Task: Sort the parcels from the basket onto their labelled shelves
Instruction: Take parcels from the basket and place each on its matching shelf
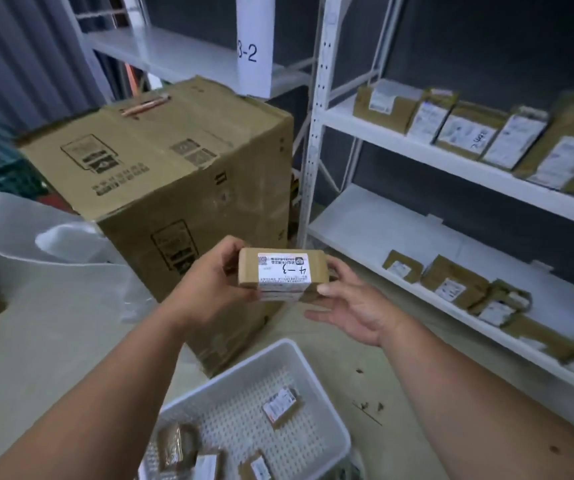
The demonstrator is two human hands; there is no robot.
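At centre frame, above the floor and just beyond the basket [316, 372], a small brown parcel [282, 274] is held between both hands, its long axis running from 9 o'clock to 3 o'clock and its white label facing up toward the camera. On that label the handwritten mark, seen upside down, appears to read "4-3". Left hand [209, 289]: fingers curled round the 9 o'clock end of the parcel, carrying it in a firm grip. Right hand [354, 306]: thumb and upper fingers pinching the 3 o'clock end, the lower fingers spread and relaxed beneath. White shelving [399, 138] stands from 1 to 4 o'clock of the parcel, with an upper and a lower shelf, each bearing a row of brown labelled parcels; the right hand lies nearer to this rack than the left. A large cardboard carton [161, 161] stands at 11 o'clock, just behind the held parcel, and a white post tag reading "3-2" [252, 53] hangs at 12 o'clock on a second rack. Several small parcels remain in the basket at 6 o'clock, so the sort is judged partly done. No tag matching the parcel's mark is legible on the nearer rack; the target shelf cannot be told.
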